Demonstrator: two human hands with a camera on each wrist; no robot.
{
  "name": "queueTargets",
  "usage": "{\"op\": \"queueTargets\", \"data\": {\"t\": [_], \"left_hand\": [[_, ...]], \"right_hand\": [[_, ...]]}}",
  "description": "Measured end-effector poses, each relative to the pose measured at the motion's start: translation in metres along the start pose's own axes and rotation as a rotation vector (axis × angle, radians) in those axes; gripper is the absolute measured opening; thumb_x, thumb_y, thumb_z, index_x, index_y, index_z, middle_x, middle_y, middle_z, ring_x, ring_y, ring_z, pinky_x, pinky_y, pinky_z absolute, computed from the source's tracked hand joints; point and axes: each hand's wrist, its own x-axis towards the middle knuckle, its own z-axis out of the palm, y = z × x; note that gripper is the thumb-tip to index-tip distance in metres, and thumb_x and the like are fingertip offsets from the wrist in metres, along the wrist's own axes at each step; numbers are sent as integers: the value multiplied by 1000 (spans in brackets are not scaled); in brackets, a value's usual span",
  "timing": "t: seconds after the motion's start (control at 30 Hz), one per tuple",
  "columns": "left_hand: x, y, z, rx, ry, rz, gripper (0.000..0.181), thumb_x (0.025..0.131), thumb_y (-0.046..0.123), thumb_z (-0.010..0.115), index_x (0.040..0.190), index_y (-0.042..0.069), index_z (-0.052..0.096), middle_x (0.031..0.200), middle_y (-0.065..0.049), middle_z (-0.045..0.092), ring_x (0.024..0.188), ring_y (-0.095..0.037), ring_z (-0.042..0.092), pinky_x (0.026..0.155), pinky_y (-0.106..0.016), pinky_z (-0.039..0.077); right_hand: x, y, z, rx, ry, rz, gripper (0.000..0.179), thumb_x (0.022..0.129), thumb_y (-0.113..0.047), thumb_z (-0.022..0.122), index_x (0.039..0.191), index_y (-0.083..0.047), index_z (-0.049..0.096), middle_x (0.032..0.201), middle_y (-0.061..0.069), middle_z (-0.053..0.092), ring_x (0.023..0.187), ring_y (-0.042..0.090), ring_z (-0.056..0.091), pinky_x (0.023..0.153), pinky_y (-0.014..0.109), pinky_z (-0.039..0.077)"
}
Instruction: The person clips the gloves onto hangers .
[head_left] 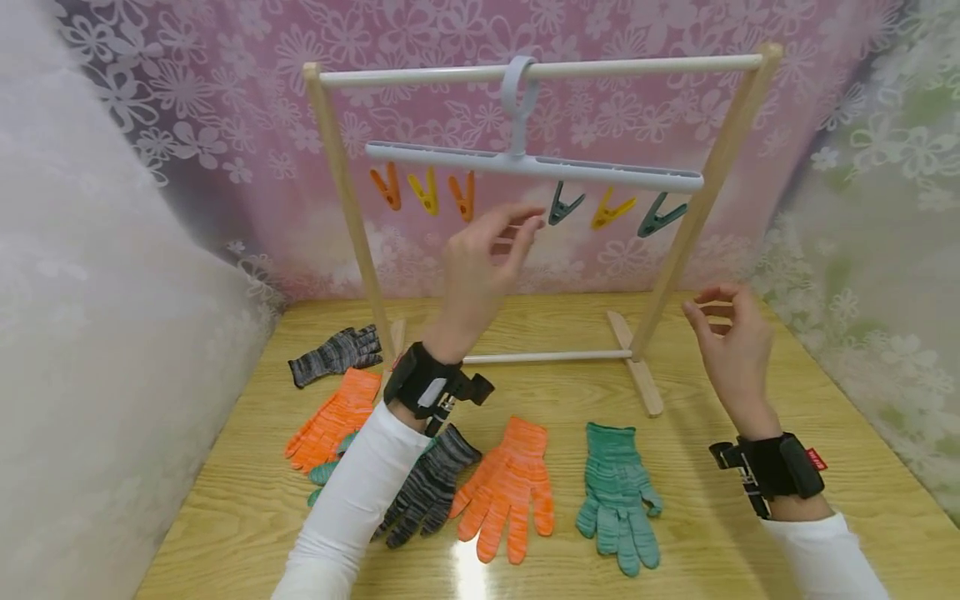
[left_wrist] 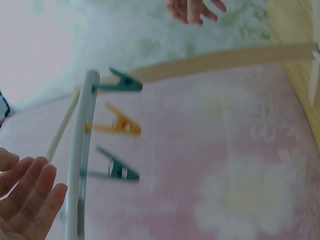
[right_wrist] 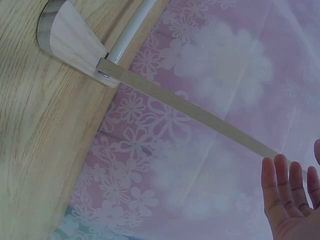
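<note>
A light grey hanger [head_left: 615, 173] hangs from the rack's top rail, tilted slightly down to the right. Along its left half are two orange clips [head_left: 389, 193] and one yellow clip [head_left: 427, 200]; along the right half are two teal clips [head_left: 557, 213] with a yellow clip [head_left: 602, 218] between them. My left hand [head_left: 480, 271] is raised below the hanger's middle, fingertips close to the inner teal clip, fingers loosely bent and holding nothing. My right hand [head_left: 735, 354] hovers to the right of the rack, relaxed and holding nothing.
The wooden rack [head_left: 351, 200] stands on the table. Before it lie a green glove [head_left: 618, 492], an orange glove [head_left: 517, 479] and a dark grey glove [head_left: 438, 479]. At the left are another grey glove [head_left: 337, 354], orange glove [head_left: 336, 421] and a green one partly behind my left arm.
</note>
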Motion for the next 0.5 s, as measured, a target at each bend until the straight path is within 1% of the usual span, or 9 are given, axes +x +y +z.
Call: {"op": "queueTargets", "data": {"t": [0.1, 0.17, 0.23, 0.3, 0.33, 0.37, 0.43, 0.5], "left_hand": [[7, 13, 26, -25, -90, -4, 22, 102, 14, 63, 118, 1, 72, 108, -11, 76, 89, -18, 74, 78, -13, 56], [10, 21, 43, -42, -165, -33, 25, 103, 14, 62, 122, 1, 70, 112, -10, 75, 94, -16, 74, 81, -13, 55], [14, 28, 60, -29, -233, -62, 29, 103, 15, 62, 127, 0, 68, 117, -11, 74, 98, -16, 73, 84, -13, 55], [17, 35, 75, 24, -284, -87, 34, 103, 17, 62, 132, 1, 65, 120, -10, 73, 101, -14, 73, 82, -13, 55], [18, 37, 82, 64, -304, -97, 37, 103, 19, 63, 134, 1, 63, 121, -10, 73, 101, -14, 72, 80, -13, 55], [19, 40, 88, 112, -321, -108, 40, 103, 21, 63, 137, 1, 61, 121, -9, 73, 98, -13, 73, 74, -12, 53], [20, 44, 99, 221, -349, -135, 47, 103, 26, 63, 142, 2, 57, 124, -8, 72, 84, -11, 71, 61, -11, 48], [21, 46, 109, 299, -377, -168, 54, 103, 31, 63, 146, 1, 52, 128, -8, 70, 70, -11, 65, 52, -14, 40]], "right_hand": [[-4, -6, 0, -5, 6, -53, 30, 95, -8, 72, 118, 7, 60, 108, 22, 67, 89, -26, 50, 77, -3, 40], [-7, -8, 1, -10, 4, -80, 28, 94, -6, 73, 116, 7, 61, 106, 21, 68, 88, -26, 50, 76, -3, 40], [-10, -10, 3, -14, 2, -103, 27, 93, -4, 74, 115, 7, 61, 104, 21, 69, 88, -25, 50, 76, -2, 40], [-14, -10, 4, -18, -8, -119, 26, 92, -3, 74, 113, 6, 62, 102, 20, 69, 87, -21, 52, 75, -2, 41], [-16, -10, 4, -22, -16, -129, 26, 91, -2, 75, 113, 6, 63, 102, 20, 69, 86, -16, 56, 75, -2, 41], [-18, -10, 5, -25, -26, -134, 26, 91, -2, 75, 113, 5, 63, 102, 19, 69, 85, -11, 59, 75, -1, 42], [-23, -10, 6, -32, -45, -144, 26, 90, -2, 76, 113, 5, 63, 102, 18, 69, 83, 4, 65, 75, -2, 42], [-27, -10, 6, -37, -64, -154, 27, 89, -1, 76, 113, 4, 63, 102, 17, 69, 81, 20, 69, 75, -2, 42]]}}
